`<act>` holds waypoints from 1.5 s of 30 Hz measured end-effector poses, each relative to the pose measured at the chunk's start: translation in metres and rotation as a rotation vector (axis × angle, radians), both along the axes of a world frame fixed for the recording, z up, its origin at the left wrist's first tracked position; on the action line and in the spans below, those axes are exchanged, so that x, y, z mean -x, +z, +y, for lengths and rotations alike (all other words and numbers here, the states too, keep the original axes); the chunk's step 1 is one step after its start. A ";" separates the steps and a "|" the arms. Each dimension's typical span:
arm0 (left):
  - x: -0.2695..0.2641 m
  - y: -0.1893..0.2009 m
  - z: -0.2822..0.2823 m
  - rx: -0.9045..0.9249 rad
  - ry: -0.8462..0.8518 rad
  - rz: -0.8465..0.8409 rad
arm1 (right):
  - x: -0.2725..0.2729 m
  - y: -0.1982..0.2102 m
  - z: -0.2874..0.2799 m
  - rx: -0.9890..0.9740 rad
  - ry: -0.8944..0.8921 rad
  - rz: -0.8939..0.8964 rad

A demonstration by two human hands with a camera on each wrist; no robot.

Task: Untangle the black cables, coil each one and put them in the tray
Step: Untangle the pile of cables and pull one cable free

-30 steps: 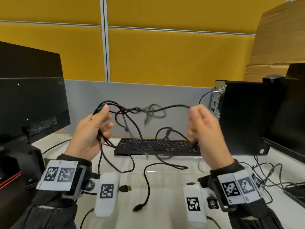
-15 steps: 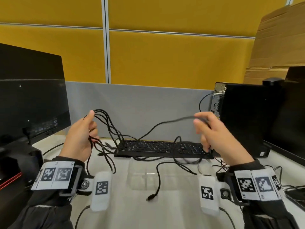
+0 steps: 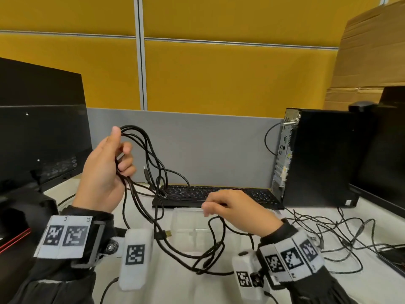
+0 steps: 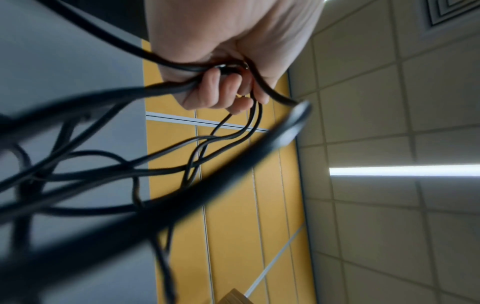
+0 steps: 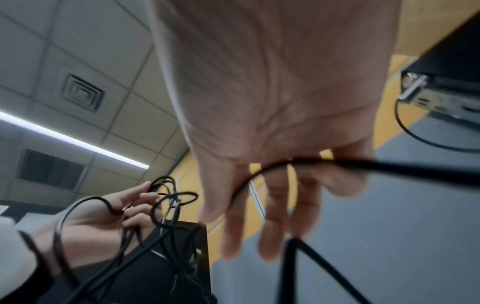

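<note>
My left hand (image 3: 121, 148) is raised at the left and grips a bundle of several black cable loops (image 3: 135, 129); the left wrist view shows its fingers (image 4: 221, 90) curled round the black cables (image 4: 78, 102). From there the strands hang down in a tangle across the clear plastic tray (image 3: 182, 216) on the desk. A gold-tipped plug (image 3: 167, 233) dangles beside the tray. My right hand (image 3: 210, 209) hovers low over the tray with its fingers (image 5: 272, 205) held straight. One black cable (image 5: 389, 164) lies across the base of those fingers, and no finger curls round it.
A black keyboard (image 3: 214, 194) lies just behind the tray. A PC tower (image 3: 317, 156) stands at the right, with thin loose wires (image 3: 328, 233) on the desk in front of it. A dark monitor (image 3: 39, 128) fills the left side.
My right hand has dropped from chest height to just above the tray and no longer pinches the stretched cable, which now hangs slack. The left hand has lifted its bundle slightly.
</note>
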State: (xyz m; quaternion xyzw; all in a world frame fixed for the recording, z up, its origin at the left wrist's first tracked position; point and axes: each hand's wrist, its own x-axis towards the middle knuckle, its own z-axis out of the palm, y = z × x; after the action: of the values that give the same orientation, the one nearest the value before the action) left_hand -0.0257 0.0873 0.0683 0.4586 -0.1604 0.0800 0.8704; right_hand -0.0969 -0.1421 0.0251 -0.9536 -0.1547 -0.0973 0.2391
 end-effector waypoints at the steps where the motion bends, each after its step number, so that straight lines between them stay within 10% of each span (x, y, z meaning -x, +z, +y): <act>1: -0.002 0.000 0.002 -0.005 0.023 0.004 | -0.003 0.000 -0.005 -0.085 0.004 -0.027; 7: -0.021 -0.008 0.032 0.075 0.187 0.112 | 0.003 0.026 -0.077 -1.308 -0.429 -0.511; 10: -0.028 -0.010 0.039 -0.035 0.191 0.137 | 0.010 0.030 -0.110 -1.494 -0.514 -0.688; 14: -0.034 -0.016 0.032 -0.468 0.235 0.121 | 0.013 0.033 -0.113 -1.369 -0.427 -0.664; 19: -0.028 -0.026 0.012 -1.164 0.531 0.042 | 0.016 0.033 -0.087 -0.702 -0.458 -0.468; 26: 0.029 -0.031 -0.055 -1.175 0.089 -0.456 | 0.021 0.034 -0.067 -0.998 -0.179 -0.169; 30: 0.044 -0.050 -0.083 -1.524 -0.269 -0.531 | 0.029 0.045 -0.060 -1.240 0.091 -0.294; 38: 0.018 -0.055 -0.062 -1.832 -0.117 -0.398 | 0.058 0.067 -0.071 -1.417 0.236 -0.778; 45: 0.000 -0.044 -0.037 -1.565 -0.026 -0.085 | 0.056 0.064 -0.069 -1.208 0.007 -0.778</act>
State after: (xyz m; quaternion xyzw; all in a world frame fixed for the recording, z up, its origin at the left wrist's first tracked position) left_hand -0.0255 0.0505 0.0242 0.9333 -0.2088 -0.0491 0.2880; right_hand -0.1527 -0.2111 0.0890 -0.5506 -0.1511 -0.4978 0.6529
